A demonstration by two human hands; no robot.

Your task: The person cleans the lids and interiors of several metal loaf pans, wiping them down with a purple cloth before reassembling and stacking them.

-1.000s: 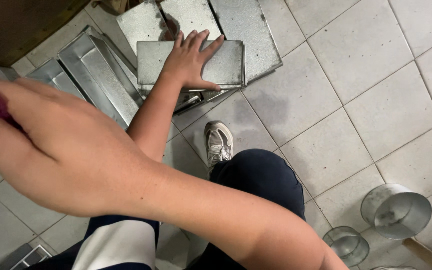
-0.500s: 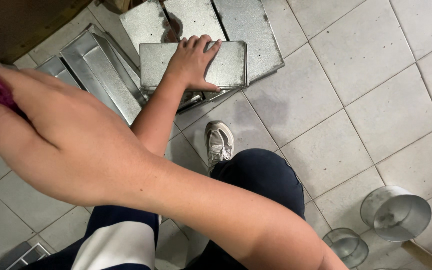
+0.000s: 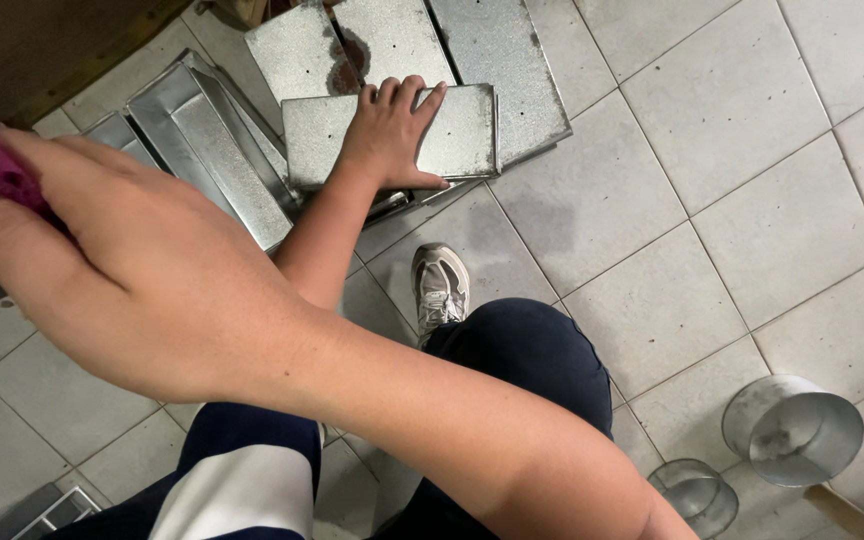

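Floor (image 3: 752, 150): pale grey square tiles, darker damp patch near middle. On it at top, heap of flat and folded metal trays (image 3: 202, 130). One grey shoe (image 3: 439, 285) on tiles below heap. Two round metal tins (image 3: 790, 428) at lower right, standing close together.
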